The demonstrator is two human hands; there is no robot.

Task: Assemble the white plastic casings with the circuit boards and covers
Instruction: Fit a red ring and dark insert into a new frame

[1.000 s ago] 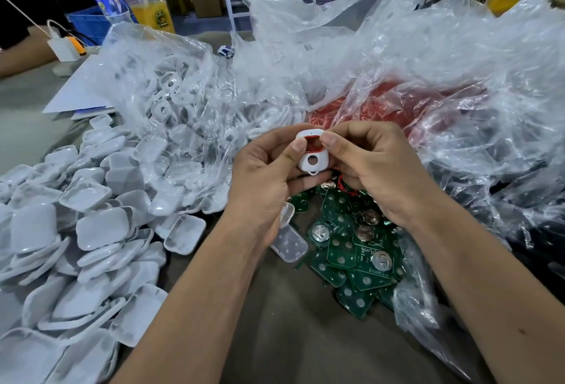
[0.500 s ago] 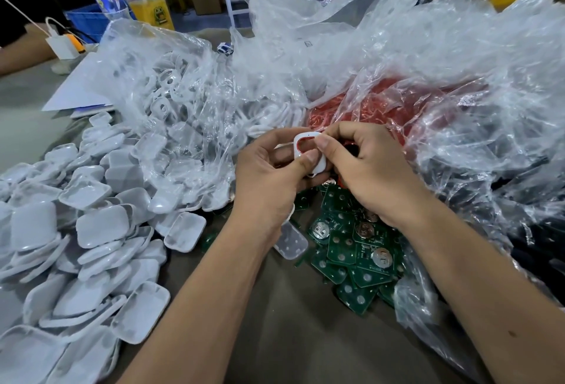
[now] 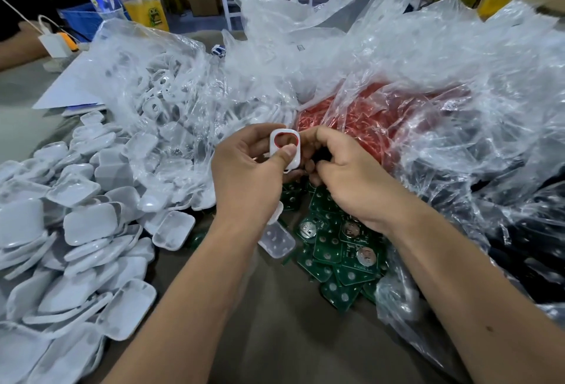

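— Report the hands.

— My left hand (image 3: 247,178) grips a white casing (image 3: 286,146), thumb pressed on its lower face, fingers curled behind it. The casing is held upright above the table, and red shows through its upper opening. My right hand (image 3: 351,175) sits just beside it, fingers curled in against the casing's right edge; what they pinch, if anything, I cannot tell.

— Stock on the table?

— Green boards (image 3: 339,249) are heaped directly below the hands, several showing round metal cells. A clear tray piece (image 3: 276,240) lies touching the heap's left edge. White covers (image 3: 79,224) are piled on the left. Behind them a clear bag (image 3: 171,90) holds more white parts. A second bag (image 3: 382,114), behind the hands, holds red parts.

— Surface?

— Brown table (image 3: 275,337), bare between my forearms.
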